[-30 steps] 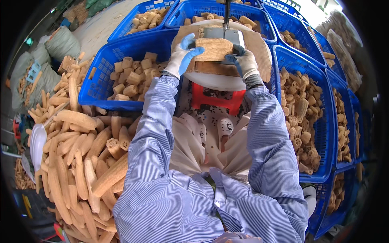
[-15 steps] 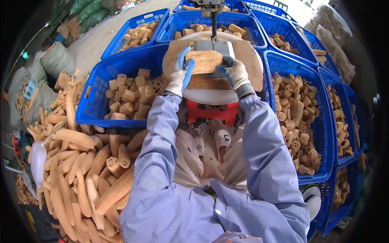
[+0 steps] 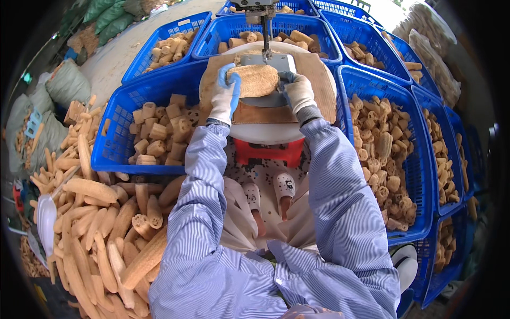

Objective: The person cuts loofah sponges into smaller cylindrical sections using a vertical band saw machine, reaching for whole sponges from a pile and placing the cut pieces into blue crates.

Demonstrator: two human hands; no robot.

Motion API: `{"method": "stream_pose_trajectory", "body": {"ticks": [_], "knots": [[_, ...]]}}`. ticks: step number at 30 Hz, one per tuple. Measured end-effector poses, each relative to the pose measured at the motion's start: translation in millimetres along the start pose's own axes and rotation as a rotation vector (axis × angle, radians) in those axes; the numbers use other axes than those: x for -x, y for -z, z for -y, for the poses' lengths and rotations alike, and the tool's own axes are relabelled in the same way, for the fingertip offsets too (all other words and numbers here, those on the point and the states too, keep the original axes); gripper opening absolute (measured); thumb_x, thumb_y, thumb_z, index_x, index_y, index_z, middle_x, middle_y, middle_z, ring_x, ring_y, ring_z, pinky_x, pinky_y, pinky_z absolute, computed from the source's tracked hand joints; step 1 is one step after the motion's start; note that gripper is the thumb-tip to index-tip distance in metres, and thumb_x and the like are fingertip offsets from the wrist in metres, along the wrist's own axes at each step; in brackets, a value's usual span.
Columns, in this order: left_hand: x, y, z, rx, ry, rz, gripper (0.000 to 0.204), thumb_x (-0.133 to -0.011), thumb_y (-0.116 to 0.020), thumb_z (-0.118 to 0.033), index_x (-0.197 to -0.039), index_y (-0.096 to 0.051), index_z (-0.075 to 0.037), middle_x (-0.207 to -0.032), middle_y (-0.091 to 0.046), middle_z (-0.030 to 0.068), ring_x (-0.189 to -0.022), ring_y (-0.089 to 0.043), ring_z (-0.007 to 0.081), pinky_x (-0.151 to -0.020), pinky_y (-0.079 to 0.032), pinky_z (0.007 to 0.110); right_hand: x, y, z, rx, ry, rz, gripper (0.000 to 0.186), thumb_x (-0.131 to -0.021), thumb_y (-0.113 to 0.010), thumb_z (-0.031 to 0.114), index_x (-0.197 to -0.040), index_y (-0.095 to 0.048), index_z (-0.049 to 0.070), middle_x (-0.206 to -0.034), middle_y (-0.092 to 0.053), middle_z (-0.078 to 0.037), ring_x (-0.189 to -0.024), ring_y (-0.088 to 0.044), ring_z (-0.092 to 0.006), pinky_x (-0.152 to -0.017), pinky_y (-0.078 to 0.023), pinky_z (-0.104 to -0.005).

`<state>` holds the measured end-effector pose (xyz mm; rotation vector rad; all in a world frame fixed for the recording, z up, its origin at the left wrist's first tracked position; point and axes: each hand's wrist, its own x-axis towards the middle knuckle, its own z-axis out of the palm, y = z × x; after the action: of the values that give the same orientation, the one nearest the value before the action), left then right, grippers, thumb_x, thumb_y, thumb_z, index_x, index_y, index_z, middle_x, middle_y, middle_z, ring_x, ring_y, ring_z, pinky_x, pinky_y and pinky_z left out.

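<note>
A flattened, oblong tan loofah pad [image 3: 255, 81] lies across the front of a sewing machine [image 3: 260, 6], close to its needle and grey metal plate [image 3: 286, 64]. My left hand [image 3: 225, 95], in a blue and white glove, grips the pad's left end with the thumb on the near side. At the right end, my gloved right hand [image 3: 298, 91] holds the edge between thumb and bent fingers; part of those fingertips is hidden. Beneath the pad is a brown board [image 3: 313, 101] on a white round-edged stand [image 3: 265, 134].
To the left, a blue crate [image 3: 114, 125] holds cut loofah pieces, with a heap of long whole loofahs [image 3: 101, 234] nearer me. Another crate of pieces [image 3: 422, 212] stands right. More blue crates line the back. A red stool [image 3: 268, 153] sits under the stand.
The whole view has shifted slightly, so everything sits farther left. Both hands keep hold of the pad in front of the needle, and it tilts a little, left end lower.
</note>
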<state>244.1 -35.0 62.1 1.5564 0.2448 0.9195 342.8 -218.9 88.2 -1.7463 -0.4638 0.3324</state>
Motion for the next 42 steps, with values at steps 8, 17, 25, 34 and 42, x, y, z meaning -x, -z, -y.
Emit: {"method": "stream_pose_trajectory", "body": {"ticks": [8, 17, 25, 34, 42], "knots": [[-7, -6, -2, -0.168, 0.042, -0.078, 0.022, -0.094, -0.058, -0.012, -0.115, -0.062, -0.009, -0.085, -0.053, -0.0043, -0.074, -0.047, 0.005, -0.067, -0.043, 0.022, -31, 10, -23, -0.02, 0.076, 0.082, 0.026, -0.084, -0.068, 0.005, -0.109, -0.074, 0.005, -0.086, -0.073, -0.008, -0.076, -0.067, -0.0118, -0.075, -0.055, -0.0269], [-6, -4, 4, -0.198, 0.014, -0.113, 0.023, -0.097, -0.056, -0.02, -0.116, -0.064, -0.01, -0.083, -0.052, -0.0053, -0.072, -0.044, 0.0051, -0.064, -0.042, 0.022, -10, 19, -14, -0.051, 0.238, 0.208, 0.038, -0.085, -0.076, 0.013, -0.119, -0.066, 0.0, -0.099, -0.072, -0.007, -0.082, -0.065, -0.0093, -0.077, -0.053, -0.0247], [-15, -13, -4, -0.254, 0.179, -0.102, 0.021, -0.096, -0.058, -0.02, -0.112, -0.064, -0.009, -0.089, -0.056, -0.0027, -0.075, -0.048, 0.0072, -0.067, -0.044, 0.025, -32, 9, -31, -0.224, 0.125, 0.092, 0.021, -0.088, -0.072, 0.008, -0.109, -0.072, 0.004, -0.083, -0.072, -0.003, -0.067, -0.061, -0.0079, -0.062, -0.051, -0.0242], [-26, -9, -7, -0.237, 0.237, -0.097, 0.024, -0.093, -0.057, -0.027, -0.103, -0.064, -0.006, -0.083, -0.061, 0.001, -0.075, -0.056, 0.0115, -0.071, -0.048, 0.031, -23, 0, -13, -0.088, 0.034, -0.022, 0.022, -0.089, -0.072, 0.013, -0.11, -0.073, 0.006, -0.077, -0.069, -0.002, -0.062, -0.059, -0.0097, -0.06, -0.05, -0.0259], [17, 16, -22, -0.146, 0.08, 0.078, 0.04, -0.095, -0.065, -0.035, -0.124, -0.061, -0.009, -0.113, -0.062, 0.0023, -0.103, -0.055, 0.0118, -0.094, -0.042, 0.028, 7, 34, -12, -0.337, 0.023, 0.298, 0.027, -0.092, -0.069, 0.014, -0.115, -0.068, -0.001, -0.095, -0.071, -0.007, -0.081, -0.068, -0.014, -0.073, -0.057, -0.0266]]}}
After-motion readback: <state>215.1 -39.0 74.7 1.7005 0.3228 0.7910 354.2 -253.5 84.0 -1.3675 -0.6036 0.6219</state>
